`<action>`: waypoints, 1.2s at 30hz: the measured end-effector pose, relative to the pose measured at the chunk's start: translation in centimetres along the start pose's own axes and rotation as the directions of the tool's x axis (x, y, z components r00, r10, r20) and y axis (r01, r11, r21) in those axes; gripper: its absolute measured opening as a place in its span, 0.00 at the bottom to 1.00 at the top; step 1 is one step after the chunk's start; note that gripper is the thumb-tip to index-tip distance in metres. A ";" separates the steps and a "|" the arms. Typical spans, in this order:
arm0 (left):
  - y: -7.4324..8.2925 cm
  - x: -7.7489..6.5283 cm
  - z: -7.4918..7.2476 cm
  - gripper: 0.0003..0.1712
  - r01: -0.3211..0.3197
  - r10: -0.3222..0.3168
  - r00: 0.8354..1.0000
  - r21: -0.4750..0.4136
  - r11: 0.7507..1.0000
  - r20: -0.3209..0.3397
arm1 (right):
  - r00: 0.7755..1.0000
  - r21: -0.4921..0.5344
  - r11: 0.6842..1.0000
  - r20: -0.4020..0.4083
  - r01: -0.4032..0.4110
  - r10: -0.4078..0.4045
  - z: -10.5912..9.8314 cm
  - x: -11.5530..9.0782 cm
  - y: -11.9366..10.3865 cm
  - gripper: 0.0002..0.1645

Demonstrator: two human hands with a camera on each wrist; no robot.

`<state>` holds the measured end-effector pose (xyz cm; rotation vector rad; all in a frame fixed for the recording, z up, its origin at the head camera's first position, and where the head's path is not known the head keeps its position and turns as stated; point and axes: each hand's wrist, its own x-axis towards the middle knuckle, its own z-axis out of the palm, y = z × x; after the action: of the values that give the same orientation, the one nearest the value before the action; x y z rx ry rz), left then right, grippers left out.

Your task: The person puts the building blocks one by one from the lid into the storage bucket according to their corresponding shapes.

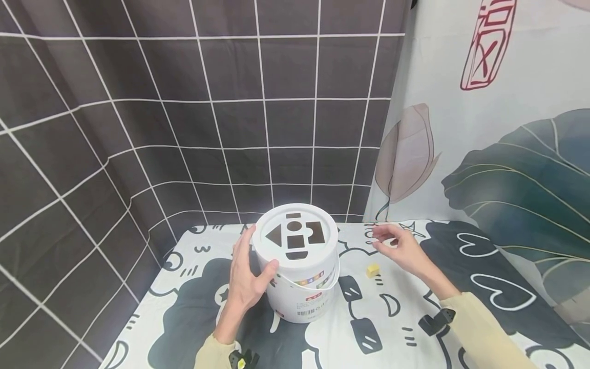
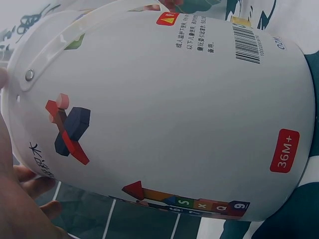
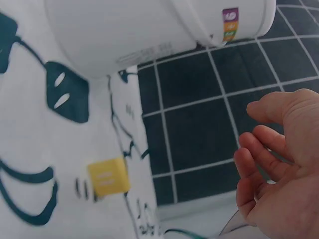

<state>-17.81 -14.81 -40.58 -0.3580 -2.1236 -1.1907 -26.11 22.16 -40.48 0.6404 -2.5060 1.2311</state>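
Note:
A white bucket (image 1: 301,294) stands upright on the table, its round lid (image 1: 272,218) pierced by several shaped holes. My left hand (image 1: 243,282) holds the bucket's left side near the top, thumb toward the front and fingers toward the back. In the left wrist view, printed pictures show on the bucket wall (image 2: 164,109). To the bucket's right, my right hand (image 1: 400,250) hovers over the table with loosely bent fingers and nothing between them. A small yellow block (image 1: 373,270) lies below it; the right wrist view shows this block (image 3: 108,177) apart from the hand.
A white handle (image 1: 322,288) hangs down the bucket's front. The tablecloth (image 1: 336,333) has black-and-white cartoon prints. Behind the table hangs a dark gridded curtain (image 1: 290,123), with a leaf-patterned white curtain (image 1: 442,92) at the right.

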 end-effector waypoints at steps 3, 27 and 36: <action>0.0 0.0 0.0 0.50 0.001 -0.001 1.000 0.003 1.000 0.001 | 0.999 -0.022 0.999 0.015 -0.030 0.030 0.0 -0.5 0.8 0.20; 0.1 0.1 0.0 0.49 -0.007 0.007 1.000 -0.003 1.000 0.000 | 0.978 -0.048 0.980 0.065 -0.194 0.197 2.3 -3.3 4.6 0.22; -0.1 0.1 0.0 0.49 -0.011 0.012 1.000 0.017 1.000 -0.005 | 0.962 -0.050 0.965 0.076 -0.258 0.261 2.9 -4.0 5.7 0.23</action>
<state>-17.88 -14.89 -40.54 -0.3586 -2.1228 -1.1654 -25.65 23.96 -47.75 0.3674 -2.7449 1.2592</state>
